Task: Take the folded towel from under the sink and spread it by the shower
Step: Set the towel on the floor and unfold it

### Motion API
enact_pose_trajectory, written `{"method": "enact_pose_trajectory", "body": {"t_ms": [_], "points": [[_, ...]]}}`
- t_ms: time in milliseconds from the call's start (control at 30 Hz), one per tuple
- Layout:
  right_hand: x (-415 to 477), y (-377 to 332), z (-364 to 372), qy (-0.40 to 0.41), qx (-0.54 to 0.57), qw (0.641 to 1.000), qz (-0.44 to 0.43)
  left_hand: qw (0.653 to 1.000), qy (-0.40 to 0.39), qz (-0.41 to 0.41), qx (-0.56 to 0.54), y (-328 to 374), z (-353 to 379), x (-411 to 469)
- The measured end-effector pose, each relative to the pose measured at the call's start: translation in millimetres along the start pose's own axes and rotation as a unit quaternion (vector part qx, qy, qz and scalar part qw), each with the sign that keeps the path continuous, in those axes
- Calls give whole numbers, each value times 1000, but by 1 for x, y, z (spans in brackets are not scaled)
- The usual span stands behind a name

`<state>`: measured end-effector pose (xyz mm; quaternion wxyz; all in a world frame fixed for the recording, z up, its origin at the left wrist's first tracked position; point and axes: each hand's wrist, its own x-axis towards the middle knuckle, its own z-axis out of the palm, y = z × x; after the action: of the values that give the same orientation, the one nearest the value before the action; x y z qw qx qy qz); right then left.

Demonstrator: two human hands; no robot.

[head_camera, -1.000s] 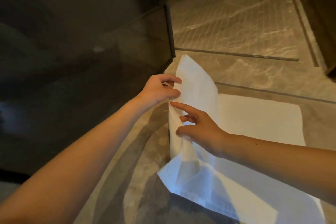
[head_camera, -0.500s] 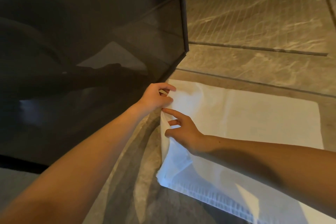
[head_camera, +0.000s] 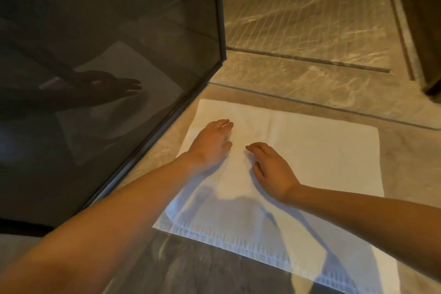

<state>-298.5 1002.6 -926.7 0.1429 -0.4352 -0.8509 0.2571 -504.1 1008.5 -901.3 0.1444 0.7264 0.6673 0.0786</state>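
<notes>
Towel [head_camera: 310, 155], white and opened out, lies flat on the stone floor [head_camera: 410, 164] just outside the shower, its left edge running close beside the foot of the dark glass panel [head_camera: 119, 59] and its far edge near the line where the grooved shower floor [head_camera: 310, 19] begins. Both hands rest on its left part, palms down. The left hand [head_camera: 210, 143] lies with fingers stretched forward and gripping nothing, and the right hand [head_camera: 272, 169] sits just beside it, fingers loosely spread with the tips touching the cloth, also holding nothing. A faint crease [head_camera: 272, 119] runs in from the far edge, and the ribbed band [head_camera: 238, 243] along the near edge looks slightly bunched at its near-left corner, though shadow over that part makes it hard to be sure. The glass shows a dim reflection [head_camera: 107, 83] of a hand and the cloth. Judging by how things lie, the fetching and unfolding are done and the towel is already where the task wants it. What seems left is only smoothing: pressing out the crease, flattening the near-left corner, and perhaps squaring the edges with the threshold. The far right corner looks flat, while the near right corner runs out of view, so I cannot tell whether it is laid out properly.
</notes>
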Motion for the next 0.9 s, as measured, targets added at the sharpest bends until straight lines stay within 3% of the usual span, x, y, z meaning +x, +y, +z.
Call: {"method": "enact_pose_trajectory", "body": {"t_ms": [100,233,400,900], "points": [[-10,30,-7,-10,-107,993,37,995,-25,74,70,27,23,2],[-13,55,-19,-5,-170,983,74,989,-33,99,104,56,53,10],[-22,83,-27,7,-171,974,148,985,-54,122,113,76,91,16],[-128,125,-42,3,-187,974,124,987,19,156,22,147,141,-42]]}}
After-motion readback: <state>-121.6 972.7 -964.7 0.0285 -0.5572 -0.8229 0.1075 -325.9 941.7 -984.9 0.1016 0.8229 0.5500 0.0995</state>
